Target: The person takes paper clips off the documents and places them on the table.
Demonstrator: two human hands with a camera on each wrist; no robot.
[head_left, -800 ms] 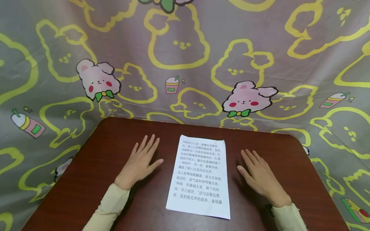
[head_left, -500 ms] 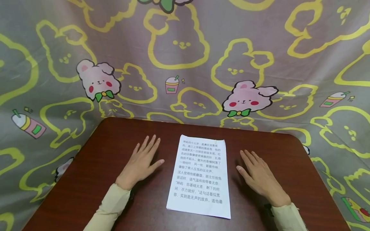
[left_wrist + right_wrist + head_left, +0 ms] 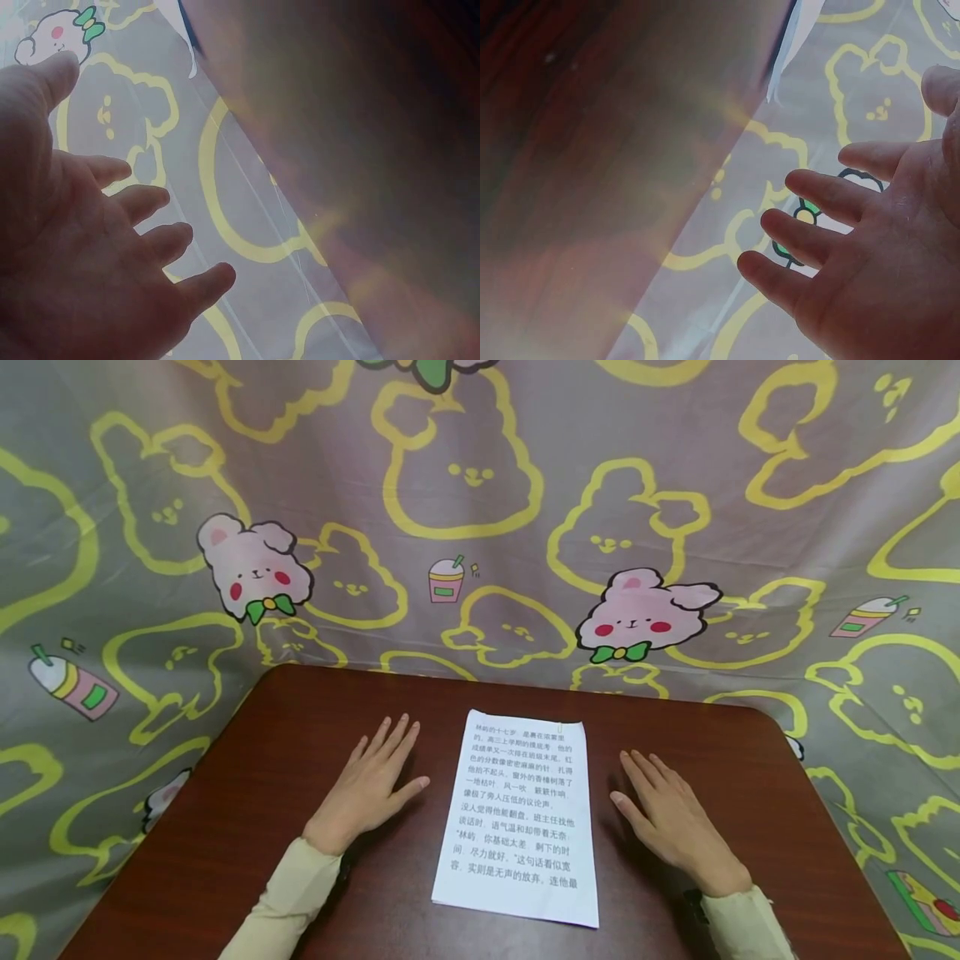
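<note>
Head view: left hand [image 3: 367, 789] and right hand [image 3: 671, 818] both have fingers extended, palms down, gripping nothing; wrist views suggest they hover. Between them, apart from both, printed sheets [image 3: 517, 827] lie flat on the brown table [image 3: 247, 802], small clip [image 3: 559, 728] at the top edge. Patterned cloth [image 3: 337, 460] stands behind. Step, as judged: a poised pause, sheets unhandled. Handling them would call for one hand inward, fingertips pinching an edge.

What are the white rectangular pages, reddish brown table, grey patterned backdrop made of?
White rectangular pages: matte paper; thin, crisp edges. Reddish brown table: wood or laminate, satin; faint grain, soft reflections. Grey patterned backdrop: probably fabric, perhaps plastic, slight sheen; creases.
</note>
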